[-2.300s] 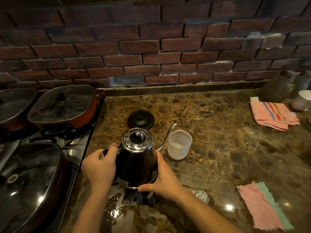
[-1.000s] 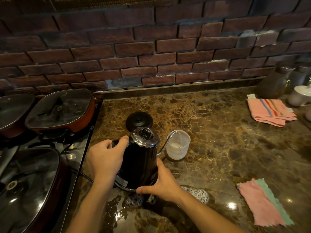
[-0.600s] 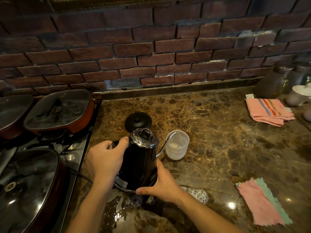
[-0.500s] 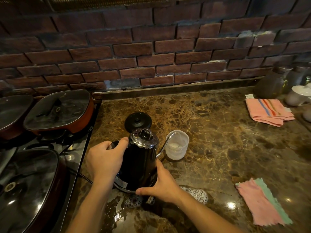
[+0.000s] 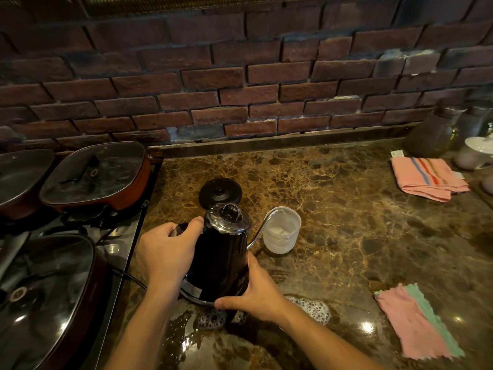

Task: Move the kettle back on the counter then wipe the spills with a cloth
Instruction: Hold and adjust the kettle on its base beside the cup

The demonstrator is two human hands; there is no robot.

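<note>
A black gooseneck kettle [image 5: 222, 257] with a chrome lid stands on the brown marble counter [image 5: 346, 236], tilted slightly away from me. My left hand [image 5: 168, 252] grips its handle on the left. My right hand [image 5: 257, 292] holds its base on the right. Foamy spilled liquid [image 5: 309, 307] lies on the counter just in front of the kettle. A pink and green cloth [image 5: 416, 321] lies flat at the front right, well apart from both hands.
A black round lid [image 5: 220, 192] lies behind the kettle. A translucent plastic cup [image 5: 282, 233] stands under the spout. Lidded pans [image 5: 93, 174] fill the stove on the left. A folded striped pink towel [image 5: 426, 177] and jars [image 5: 432, 134] sit at the back right.
The kettle has shifted slightly back on the counter since the first frame and tilted a little; both hands stay on it. Over the last second almost nothing has moved.
</note>
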